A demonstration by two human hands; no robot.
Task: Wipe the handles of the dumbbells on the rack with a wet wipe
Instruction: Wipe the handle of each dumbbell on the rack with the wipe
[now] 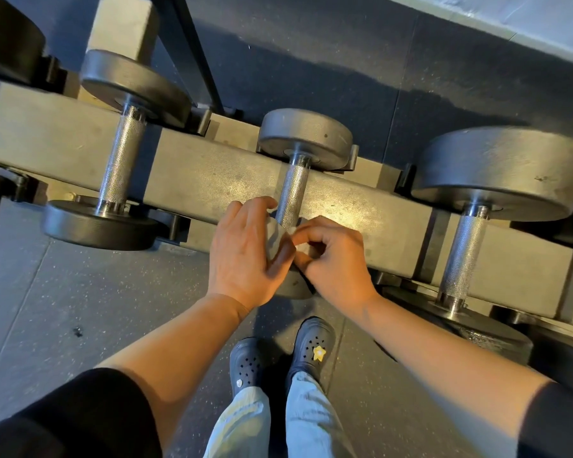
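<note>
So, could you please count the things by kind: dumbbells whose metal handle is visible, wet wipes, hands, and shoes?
Black dumbbells with knurled steel handles: 3 (left, middle, right)
White wet wipe, held between both hands: 1
Bare hands: 2 (left hand, right hand)
Dark perforated clog shoes: 2 (left, right)
Total: 8

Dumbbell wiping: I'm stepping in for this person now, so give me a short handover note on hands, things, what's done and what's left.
Left hand: grips the wet wipe, bunched in its fingers, beside the near end of the middle dumbbell's handle.
Right hand: pinches the wipe's other edge.
Wipe is not plainly wrapped round the handle.
Three dumbbells in full view lie on the rack; left handle and right handle bare.
Done: cannot tell which handles are wiped.
Left: probably the middle handle, then check the others.
</note>
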